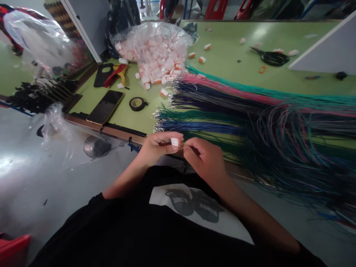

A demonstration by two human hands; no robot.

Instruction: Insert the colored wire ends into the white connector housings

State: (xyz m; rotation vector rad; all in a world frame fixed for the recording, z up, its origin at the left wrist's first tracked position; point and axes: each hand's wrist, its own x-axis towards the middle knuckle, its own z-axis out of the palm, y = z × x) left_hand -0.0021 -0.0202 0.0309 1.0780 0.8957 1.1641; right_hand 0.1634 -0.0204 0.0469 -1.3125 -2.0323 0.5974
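Observation:
Between the thumb and fingers of my left hand (157,148) is a small white and orange connector housing (175,142). My right hand (205,155) is pinched closed at the housing's right side; a thin wire end seems to be between its fingertips, though it is too small to see well. Just beyond my hands lie bundles of wires with bare metal terminals at their left ends: dark green wires (194,114), blue wires (211,126), dark navy wires (211,94), pink wires (230,86) and teal wires (250,86).
A clear bag of connector housings (161,52) spills onto the green table (222,59). Nearby are black tape (137,104), a phone (106,107), red-and-yellow pliers (116,75) and black scissors (271,57). Loose wires hang over the table edge at right.

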